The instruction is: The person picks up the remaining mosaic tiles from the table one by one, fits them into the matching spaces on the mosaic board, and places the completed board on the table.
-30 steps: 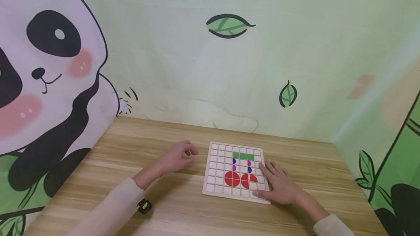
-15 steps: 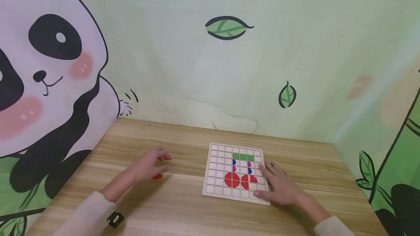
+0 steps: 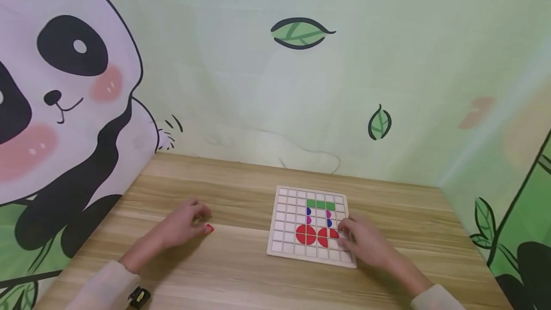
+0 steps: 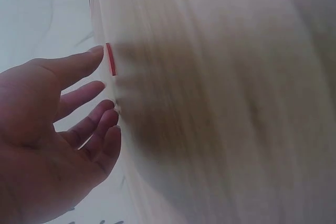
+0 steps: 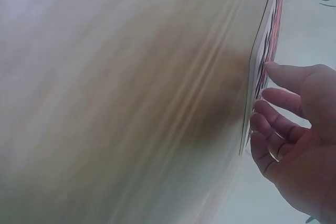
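Note:
My left hand is low over the table, fingers loosely bent and apart. A small red piece lies on the wood by its thumb tip; the left wrist view shows this red piece edge-on, next to the thumb. At the right edge of a white gridded board, my right hand has its thumb and fingers spread apart, fingertips near a red quarter-circle piece. The board also carries a full red circle, a row of green squares, and small blue and pink half-circles.
The wooden table meets a pale green backdrop at its far edge, printed with a panda and leaves. A small black device hangs at the left sleeve.
My left hand has moved left, away from the board, to the red piece. My right hand has lifted from lying flat on the board's edge and bent its fingers.

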A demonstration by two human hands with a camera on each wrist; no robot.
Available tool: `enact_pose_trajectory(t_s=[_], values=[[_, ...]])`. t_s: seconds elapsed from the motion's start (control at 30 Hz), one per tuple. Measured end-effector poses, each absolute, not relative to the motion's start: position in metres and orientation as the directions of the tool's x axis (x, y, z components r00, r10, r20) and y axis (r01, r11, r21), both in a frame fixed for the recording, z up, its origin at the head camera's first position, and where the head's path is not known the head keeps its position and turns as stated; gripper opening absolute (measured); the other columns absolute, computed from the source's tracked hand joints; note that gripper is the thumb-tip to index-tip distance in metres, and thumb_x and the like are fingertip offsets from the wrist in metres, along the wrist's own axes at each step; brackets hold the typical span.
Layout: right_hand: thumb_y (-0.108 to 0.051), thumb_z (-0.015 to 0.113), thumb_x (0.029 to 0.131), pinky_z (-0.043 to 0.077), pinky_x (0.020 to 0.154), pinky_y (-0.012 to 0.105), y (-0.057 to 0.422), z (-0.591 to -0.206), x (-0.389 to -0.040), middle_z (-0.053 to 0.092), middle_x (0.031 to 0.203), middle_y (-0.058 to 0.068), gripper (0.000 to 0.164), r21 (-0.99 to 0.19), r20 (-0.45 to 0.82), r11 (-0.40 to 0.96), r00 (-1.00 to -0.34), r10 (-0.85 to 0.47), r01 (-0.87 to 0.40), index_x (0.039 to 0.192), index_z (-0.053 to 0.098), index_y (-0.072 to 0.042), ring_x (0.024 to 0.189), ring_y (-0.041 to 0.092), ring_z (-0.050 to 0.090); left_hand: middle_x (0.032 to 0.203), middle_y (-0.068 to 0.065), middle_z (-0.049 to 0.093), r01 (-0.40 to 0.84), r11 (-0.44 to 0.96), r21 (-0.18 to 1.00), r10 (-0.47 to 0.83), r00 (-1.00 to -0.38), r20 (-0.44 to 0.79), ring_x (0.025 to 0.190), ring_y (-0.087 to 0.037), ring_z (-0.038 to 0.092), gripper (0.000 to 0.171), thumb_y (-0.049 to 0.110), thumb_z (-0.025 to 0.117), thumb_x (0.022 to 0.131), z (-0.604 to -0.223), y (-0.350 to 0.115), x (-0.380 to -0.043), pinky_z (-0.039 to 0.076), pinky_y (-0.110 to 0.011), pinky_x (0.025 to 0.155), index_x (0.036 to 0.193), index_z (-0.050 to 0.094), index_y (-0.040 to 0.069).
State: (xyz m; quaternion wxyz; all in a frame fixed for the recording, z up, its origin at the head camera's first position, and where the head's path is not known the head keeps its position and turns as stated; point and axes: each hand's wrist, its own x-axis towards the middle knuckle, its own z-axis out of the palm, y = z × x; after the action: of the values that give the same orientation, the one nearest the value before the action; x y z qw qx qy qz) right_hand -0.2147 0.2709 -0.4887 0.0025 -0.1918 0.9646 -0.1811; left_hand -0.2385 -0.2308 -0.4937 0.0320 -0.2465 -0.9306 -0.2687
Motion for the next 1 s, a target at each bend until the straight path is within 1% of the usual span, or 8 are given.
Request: enact_pose_trajectory(t_s=[0.13,0.23,0.4,0.5,0.6,0.77,0.9,1.0], values=[[-0.02,0.083,0.094,0.049,0.077,0.032,0.267,-0.49,-0.217,0.057,0.094,-0.008,0.016,-0.359,0.062,0.857,-0.926,-0.373,-0.37,0.107,0.074,-0.016,0.087,0.012,0.051,0.111,-0.009,0.062,0.46,0.74,0.491,0.435,-0.884,0.173,0.101,-0.027,0.062,0.033,0.022,0.088,0.089,-0.494,-0.231,-0.237,0.055,-0.05,0.091,0.112,0.073,0.004],[-0.019,0.083,0.093,0.049,0.077,0.031,0.264,-0.491,-0.219,0.057,0.094,-0.008,0.016,-0.36,0.061,0.858,-0.927,-0.371,-0.367,0.105,0.073,-0.017,0.086,0.011,0.051,0.111,-0.008,0.061,0.452,0.742,0.496,0.43,-0.888,0.165,0.102,-0.027,0.062,0.033,0.021,0.087,0.089,-0.495,-0.232,-0.236,0.055,-0.05,0.091,0.114,0.073,0.004],[-0.021,0.084,0.093,0.05,0.077,0.03,0.26,-0.49,-0.222,0.057,0.094,-0.009,0.017,-0.376,0.026,0.864,-0.936,-0.352,-0.336,0.106,0.073,-0.019,0.087,0.011,0.052,0.11,-0.007,0.061,0.442,0.743,0.503,0.425,-0.892,0.156,0.103,-0.029,0.063,0.033,0.017,0.087,0.089,-0.494,-0.233,-0.233,0.055,-0.051,0.092,0.115,0.073,0.004],[-0.021,0.083,0.093,0.051,0.077,0.029,0.261,-0.49,-0.224,0.058,0.094,-0.009,0.018,-0.395,0.017,0.854,-0.933,-0.361,-0.338,0.106,0.072,-0.018,0.087,0.012,0.053,0.109,-0.006,0.06,0.43,0.749,0.504,0.421,-0.896,0.139,0.103,-0.027,0.063,0.031,0.016,0.087,0.089,-0.495,-0.233,-0.232,0.055,-0.05,0.093,0.115,0.073,0.005],[-0.018,0.082,0.094,0.051,0.076,0.03,0.264,-0.489,-0.224,0.059,0.095,-0.007,0.017,-0.417,0.027,0.839,-0.928,-0.372,-0.348,0.107,0.071,-0.016,0.087,0.014,0.054,0.107,-0.004,0.059,0.418,0.75,0.513,0.421,-0.899,0.117,0.101,-0.024,0.062,0.03,0.015,0.086,0.09,-0.496,-0.234,-0.231,0.055,-0.047,0.09,0.115,0.073,0.006],[-0.017,0.082,0.094,0.05,0.078,0.033,0.27,-0.49,-0.221,0.061,0.1,-0.001,0.018,-0.4,0.094,0.832,-0.921,-0.379,-0.384,0.109,0.072,-0.013,0.09,0.016,0.052,0.104,-0.003,0.059,0.417,0.738,0.531,0.432,-0.896,0.102,0.097,-0.02,0.061,0.026,0.012,0.085,0.091,-0.497,-0.233,-0.23,0.055,-0.041,0.086,0.113,0.073,0.005],[-0.024,0.082,0.094,0.049,0.081,0.038,0.27,-0.492,-0.222,0.06,0.106,0.002,0.02,-0.371,0.129,0.844,-0.921,-0.367,-0.388,0.108,0.072,-0.012,0.095,0.018,0.051,0.104,-0.002,0.06,0.409,0.735,0.541,0.429,-0.898,0.097,0.097,-0.019,0.062,0.023,0.012,0.084,0.091,-0.497,-0.233,-0.23,0.056,-0.041,0.087,0.11,0.073,0.006],[-0.031,0.083,0.094,0.047,0.079,0.037,0.268,-0.495,-0.224,0.056,0.102,0.001,0.021,-0.361,0.115,0.864,-0.936,-0.331,-0.35,0.102,0.07,-0.016,0.096,0.02,0.05,0.104,-0.002,0.061,0.413,0.73,0.545,0.431,-0.897,0.103,0.096,-0.019,0.063,0.024,0.012,0.085,0.091,-0.497,-0.233,-0.23,0.056,-0.042,0.087,0.11,0.073,0.006]])
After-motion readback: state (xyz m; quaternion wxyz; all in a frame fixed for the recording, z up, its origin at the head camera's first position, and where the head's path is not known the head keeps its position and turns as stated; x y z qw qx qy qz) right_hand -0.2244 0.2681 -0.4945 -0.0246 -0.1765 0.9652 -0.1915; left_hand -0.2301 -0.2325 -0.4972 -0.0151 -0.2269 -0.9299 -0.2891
